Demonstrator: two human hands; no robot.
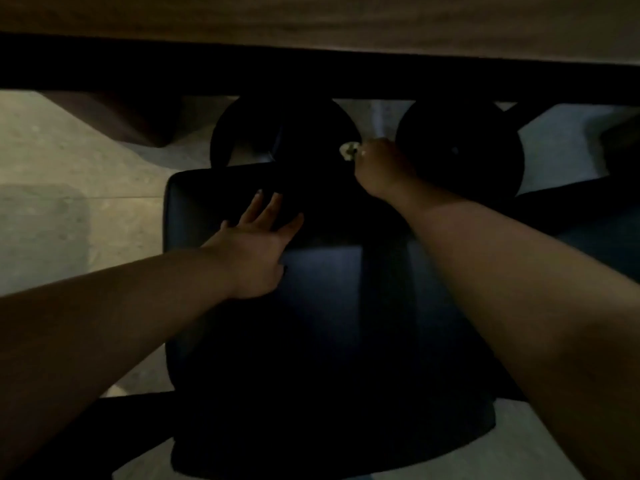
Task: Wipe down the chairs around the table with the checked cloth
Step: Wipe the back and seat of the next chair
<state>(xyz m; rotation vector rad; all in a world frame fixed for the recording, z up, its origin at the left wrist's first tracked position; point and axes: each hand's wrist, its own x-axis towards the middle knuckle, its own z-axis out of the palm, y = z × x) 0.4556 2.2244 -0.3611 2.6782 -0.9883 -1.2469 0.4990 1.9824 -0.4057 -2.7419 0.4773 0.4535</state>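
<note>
Under the table [311, 15], left hand [258, 252] rests flat, fingers spread, on the chair [322, 271]; right hand [379, 166] grips the cloth [347, 151]; steady, overlapping strokes would serve best.

No text, label, brand, number or sign can be read anywhere in the head view. The picture is dark and blurred, and no lettering can be made out on any surface.
</note>
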